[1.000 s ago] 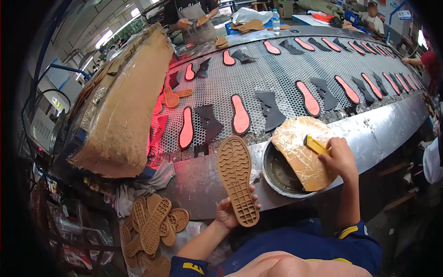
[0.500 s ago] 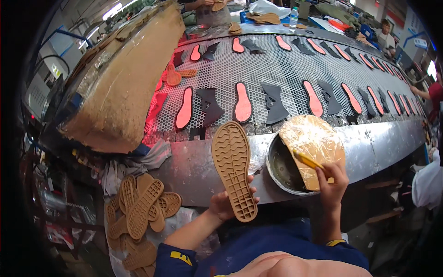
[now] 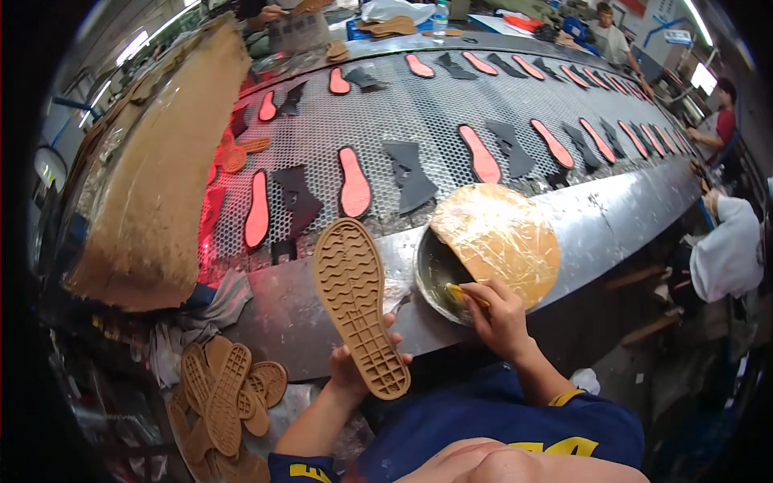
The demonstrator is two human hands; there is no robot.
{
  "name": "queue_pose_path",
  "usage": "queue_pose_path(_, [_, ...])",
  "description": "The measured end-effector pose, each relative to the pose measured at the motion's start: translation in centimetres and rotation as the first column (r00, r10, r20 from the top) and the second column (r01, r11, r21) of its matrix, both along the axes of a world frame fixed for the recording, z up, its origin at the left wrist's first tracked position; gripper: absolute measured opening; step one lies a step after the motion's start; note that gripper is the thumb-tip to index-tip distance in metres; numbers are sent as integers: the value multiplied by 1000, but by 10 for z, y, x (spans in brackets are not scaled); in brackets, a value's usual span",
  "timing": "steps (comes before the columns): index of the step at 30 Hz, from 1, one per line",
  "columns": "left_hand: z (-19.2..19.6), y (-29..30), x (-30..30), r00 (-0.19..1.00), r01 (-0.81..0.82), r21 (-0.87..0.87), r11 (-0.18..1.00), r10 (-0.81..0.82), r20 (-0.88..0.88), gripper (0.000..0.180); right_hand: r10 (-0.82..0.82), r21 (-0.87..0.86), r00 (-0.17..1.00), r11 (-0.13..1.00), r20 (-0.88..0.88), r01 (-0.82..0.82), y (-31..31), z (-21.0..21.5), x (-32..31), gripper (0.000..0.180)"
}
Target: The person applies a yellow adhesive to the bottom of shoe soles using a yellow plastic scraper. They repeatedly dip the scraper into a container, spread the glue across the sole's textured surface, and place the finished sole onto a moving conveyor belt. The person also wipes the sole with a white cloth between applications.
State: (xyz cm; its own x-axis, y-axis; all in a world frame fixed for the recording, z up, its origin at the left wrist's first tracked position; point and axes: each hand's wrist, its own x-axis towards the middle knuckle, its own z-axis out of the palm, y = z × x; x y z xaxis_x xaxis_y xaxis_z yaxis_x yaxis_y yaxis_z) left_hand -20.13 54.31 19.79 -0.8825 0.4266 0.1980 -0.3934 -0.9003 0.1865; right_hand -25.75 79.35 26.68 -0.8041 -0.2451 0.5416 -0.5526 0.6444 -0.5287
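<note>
Dipping now, the right hand (image 3: pixel 503 322) has brought its gripped brush (image 3: pixel 465 295) inside the metal bowl (image 3: pixel 431 270); beside the bowl, left hand (image 3: pixel 354 366) fingers clasp the tan sole (image 3: pixel 358 306), awaiting coating.

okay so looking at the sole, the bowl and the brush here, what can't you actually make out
Head view, the only one:
- Brush tip: hidden inside the metal bowl.
- Bowl contents: covered by the film-wrapped lid and shadow.
- Left hand: mostly behind the tan sole; grip unclear.
- Sole's upper face: turned away.
- Right hand: fingers curl over the brush handle.
</note>
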Motion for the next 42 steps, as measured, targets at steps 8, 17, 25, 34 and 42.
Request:
queue_pose_path(8, [1,0,3,997,40,-59,997,-37,63,77,287,-756,830,615,478,222,-1,-15,3,18])
queue_pose_path(17, [11,-1,2,996,64,-65,996,-59,74,77,251,-906,968,412,4,-103,-31,8,-4,30])
queue_pose_path(25, [15,-1,2,992,125,-56,991,-125,-9,74,281,-376,903,838,-325,-396,-62,31,-9,38])
queue_pose_path(34, [23,-2,2,986,134,-161,978,-148,-75,74,207,-283,926,911,-315,-300,-76,31,-12,36])
queue_pose_path(42, [20,-5,0,986,156,-152,976,-163,-38,76,349,-282,898,863,-267,-419,-70,35,-14,31])
